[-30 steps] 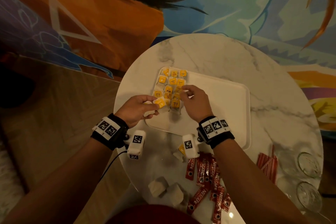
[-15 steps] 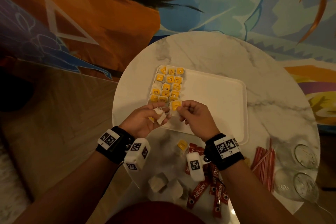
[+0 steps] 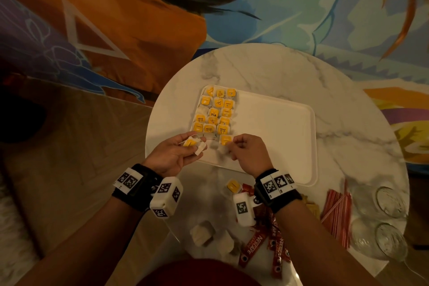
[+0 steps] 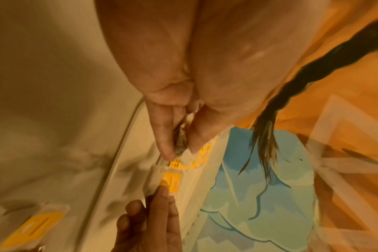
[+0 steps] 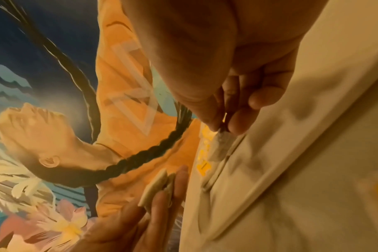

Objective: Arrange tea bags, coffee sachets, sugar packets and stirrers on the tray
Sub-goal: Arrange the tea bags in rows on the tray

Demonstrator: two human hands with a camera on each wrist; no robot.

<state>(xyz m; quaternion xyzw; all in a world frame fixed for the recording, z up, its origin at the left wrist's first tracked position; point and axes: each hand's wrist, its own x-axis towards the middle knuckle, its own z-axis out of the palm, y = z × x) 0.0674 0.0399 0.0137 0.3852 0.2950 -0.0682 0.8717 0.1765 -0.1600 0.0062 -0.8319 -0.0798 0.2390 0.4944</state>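
Right hand (image 3: 248, 152) pinched a yellow-tagged tea bag (image 3: 225, 140) at the tray's (image 3: 278, 137) near-left corner, likely extending the tea-bag grid (image 3: 216, 111) there, while left hand (image 3: 173, 154) gripped spare tea bags (image 3: 193, 144) ready.

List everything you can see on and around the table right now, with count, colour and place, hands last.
Table: one, round, white marble, centre.
Tray: one, white, on the table.
Tea bags on tray: about sixteen, yellow tags, in rows at the tray's left end.
Loose tea bag: one, yellow tag, on the table near the right wrist.
Coffee sachets: several, red, near table edge.
Stirrers: a bundle, red, right of the sachets.
Glasses: two, clear, table's right edge.
Beige packets: two, near edge.
Left hand: holds tea bags at the tray's near left corner.
Right hand: pinches one tea bag over the tray.
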